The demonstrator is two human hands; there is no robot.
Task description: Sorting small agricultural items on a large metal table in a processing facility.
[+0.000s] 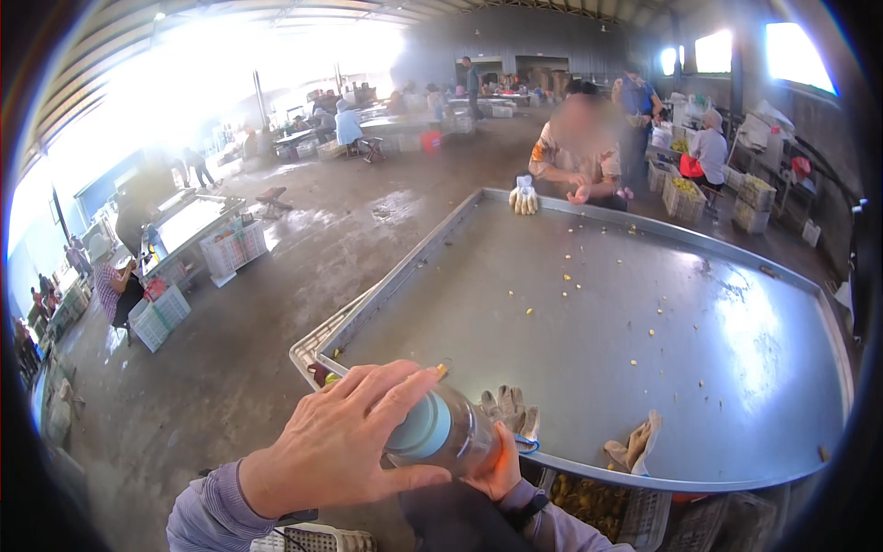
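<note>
A clear bottle [467, 431] with a light blue lid [423, 429] is tilted in front of me, over the near edge of the metal table. My right hand [497, 469] is wrapped round its body, partly hidden behind it. Across the lid lies my left hand [345, 437], its long fingers over the far side and its thumb along the near side. A grey work glove [510, 411] rests on the table rim just beyond the bottle. Farther right, a beige glove [635, 446] hangs on the same rim.
The raised-rim metal table [589, 350] carries small scattered yellowish pieces. A person [575, 152] sits at its far edge beside white gloves [523, 197]. Crates [644, 520] stand beneath the near side. Left are another table [193, 221], baskets [232, 250] and workers.
</note>
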